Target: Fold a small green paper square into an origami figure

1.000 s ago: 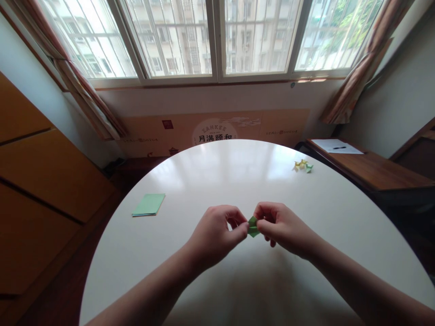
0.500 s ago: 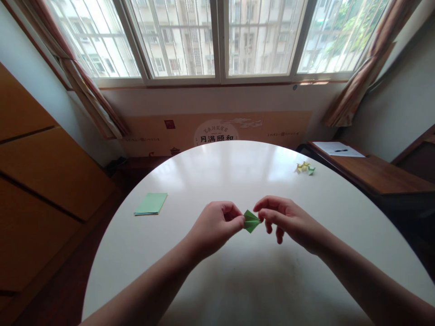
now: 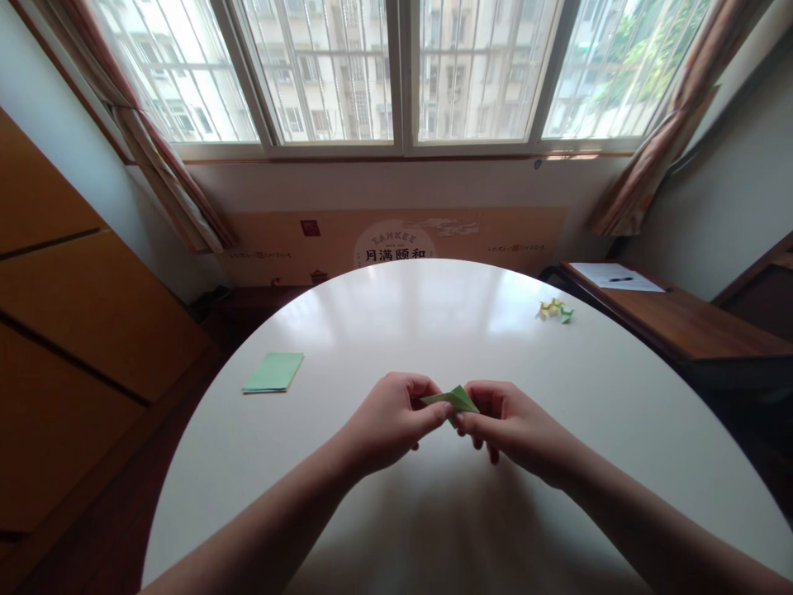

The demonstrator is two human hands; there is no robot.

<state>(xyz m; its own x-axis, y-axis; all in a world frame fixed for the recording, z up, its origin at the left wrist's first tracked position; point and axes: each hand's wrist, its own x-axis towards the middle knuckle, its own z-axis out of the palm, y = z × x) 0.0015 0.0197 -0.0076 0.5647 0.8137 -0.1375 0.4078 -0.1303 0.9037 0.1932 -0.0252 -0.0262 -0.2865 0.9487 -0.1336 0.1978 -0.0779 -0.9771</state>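
A small piece of folded green paper (image 3: 459,399) is held above the white table, between both hands. My left hand (image 3: 396,421) pinches its left part with thumb and index finger. From the right, my right hand (image 3: 505,421) grips the lower right side, its thumb close to the left thumb. One pointed corner of the paper sticks up between the hands. The fingertips behind the paper are partly hidden.
A stack of light green paper squares (image 3: 273,373) lies on the round white table (image 3: 372,330) at left. Several small yellow and green folded paper pieces (image 3: 553,310) sit at the far right. Beyond is a wooden desk (image 3: 712,322) with a sheet (image 3: 616,277) and pen.
My right hand has moved left and down, closing in on the paper beside my left hand. The folded paper has turned, and its shape looks different.
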